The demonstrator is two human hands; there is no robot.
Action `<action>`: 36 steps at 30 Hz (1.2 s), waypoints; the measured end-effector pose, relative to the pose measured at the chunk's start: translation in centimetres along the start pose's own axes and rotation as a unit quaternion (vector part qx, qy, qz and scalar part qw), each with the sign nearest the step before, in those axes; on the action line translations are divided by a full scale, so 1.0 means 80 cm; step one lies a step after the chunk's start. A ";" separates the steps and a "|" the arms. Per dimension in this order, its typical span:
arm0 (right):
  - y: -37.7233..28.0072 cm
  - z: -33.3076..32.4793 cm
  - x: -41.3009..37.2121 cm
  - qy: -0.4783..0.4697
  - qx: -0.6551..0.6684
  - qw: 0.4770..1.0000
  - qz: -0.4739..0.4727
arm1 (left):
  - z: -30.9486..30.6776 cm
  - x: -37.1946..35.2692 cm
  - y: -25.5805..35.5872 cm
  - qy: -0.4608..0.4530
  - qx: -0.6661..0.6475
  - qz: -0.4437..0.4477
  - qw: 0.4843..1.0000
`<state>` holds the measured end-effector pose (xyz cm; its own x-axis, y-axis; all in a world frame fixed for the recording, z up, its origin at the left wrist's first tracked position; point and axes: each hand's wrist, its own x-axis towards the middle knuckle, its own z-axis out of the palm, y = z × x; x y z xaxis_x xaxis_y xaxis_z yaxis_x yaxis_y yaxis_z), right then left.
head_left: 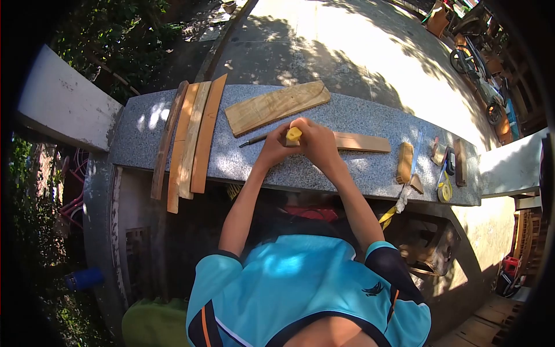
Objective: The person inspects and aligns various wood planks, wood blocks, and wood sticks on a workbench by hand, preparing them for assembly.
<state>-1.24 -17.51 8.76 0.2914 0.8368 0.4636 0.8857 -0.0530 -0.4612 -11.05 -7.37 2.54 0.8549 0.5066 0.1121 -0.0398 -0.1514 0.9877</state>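
Note:
Both hands meet over the granite slab. My right hand [317, 143] is closed around a tool with a yellow handle [293, 133]; its working end is hidden from above. Close against it, my left hand [276, 146] has its fingers curled in, and what they grip is mostly hidden. A narrow wooden strip [363, 142] lies flat, running out to the right from under my right hand. To the left of my left hand, a thin dark rod-like tool [253, 140] rests on the slab. Just beyond the hands lies a wide pale board [277, 106].
Several long wooden strips [199, 136] lie side by side at left, overhanging the slab's [139, 127] front edge. At right are a wood block [405, 163], a blue-grey blade [417, 153], a yellow tape [444, 191] and a dark wooden piece [460, 162]. White pillars [72, 101] flank the slab.

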 end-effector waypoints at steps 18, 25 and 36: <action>0.006 0.012 0.006 0.054 0.315 0.932 0.171 | 0.004 -0.003 0.005 0.032 0.048 0.044 0.997; 0.169 -0.105 -0.097 0.192 0.077 0.903 0.378 | 0.004 0.001 -0.021 -0.020 0.026 0.018 0.999; -0.015 0.032 -0.001 0.034 0.308 0.939 0.146 | -0.003 0.000 -0.024 0.029 -0.086 0.043 0.995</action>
<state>-3.24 -16.13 7.29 0.5315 0.7971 0.2865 0.3923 0.0681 -0.9173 -11.09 -6.84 0.65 0.8138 0.5465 0.1979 -0.2034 -0.0512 0.9778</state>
